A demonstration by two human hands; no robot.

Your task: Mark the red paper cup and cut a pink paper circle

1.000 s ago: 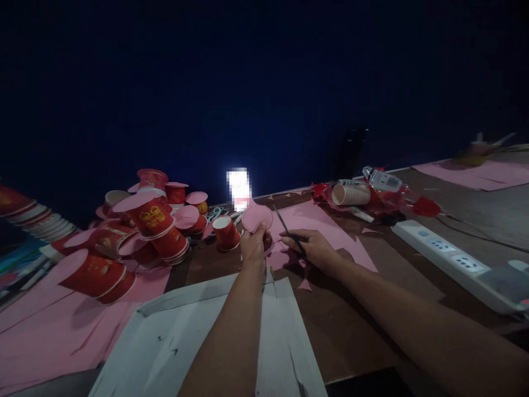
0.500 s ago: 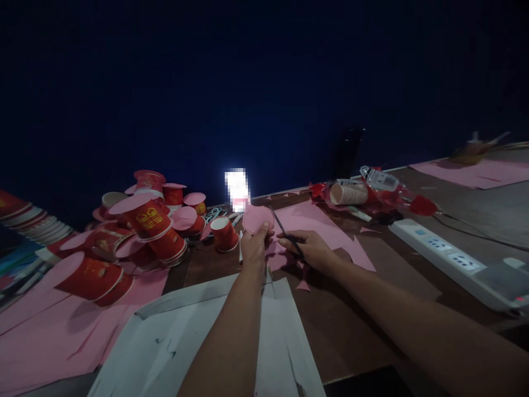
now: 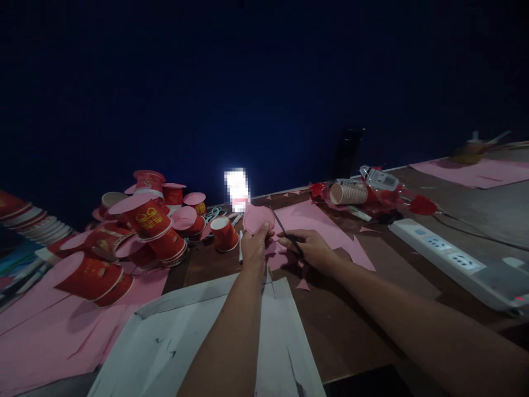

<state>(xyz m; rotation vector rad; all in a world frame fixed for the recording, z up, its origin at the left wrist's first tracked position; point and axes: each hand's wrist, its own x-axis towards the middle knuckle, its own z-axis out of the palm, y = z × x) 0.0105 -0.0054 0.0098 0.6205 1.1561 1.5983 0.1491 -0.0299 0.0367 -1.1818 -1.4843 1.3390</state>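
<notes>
My left hand [image 3: 254, 247] pinches a pink paper disc [image 3: 257, 218] and holds it upright above the brown table [image 3: 330, 325]. My right hand [image 3: 312, 248] grips dark scissors [image 3: 283, 230], whose blades point up toward the disc's right edge. Pink paper offcuts [image 3: 303, 284] lie under and beside both hands. A single red paper cup [image 3: 224, 232] stands mouth down just left of my left hand.
A heap of red cups with pink discs [image 3: 144, 226] fills the left. Pink sheets [image 3: 49, 331] and white paper [image 3: 198, 342] lie near me. A sleeve of cups in plastic [image 3: 359, 194] and a white power strip [image 3: 450, 259] sit right.
The disc has turned slightly in my left hand and the scissors have shifted a little left against its edge. Everything else stays where it was.
</notes>
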